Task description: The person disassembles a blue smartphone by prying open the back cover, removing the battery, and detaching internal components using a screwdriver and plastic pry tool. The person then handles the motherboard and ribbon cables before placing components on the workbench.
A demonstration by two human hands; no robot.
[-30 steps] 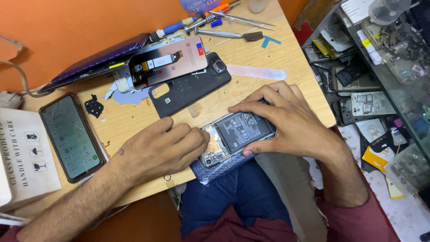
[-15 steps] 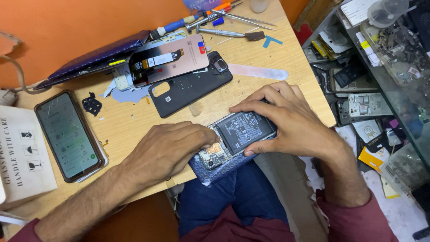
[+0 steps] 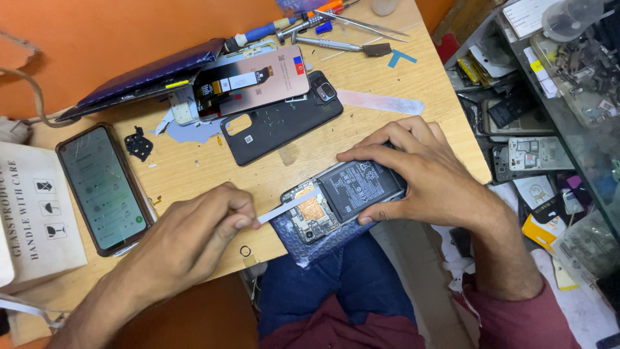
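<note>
An opened phone with its battery and circuit board showing lies on a blue bubble pad at the table's front edge. My right hand presses on the phone's right end and holds it still. My left hand pinches a thin white strip whose far end reaches the phone's board. A black back cover lies further back on the table.
A phone with a lit screen lies at the left beside a white box. A display panel, a dark screen, screwdrivers and tweezers lie at the back. A shelf of phone parts stands right.
My left hand has drawn back to the left off the phone, and the white strip now stretches between its fingers and the board. My right hand stays on the phone.
</note>
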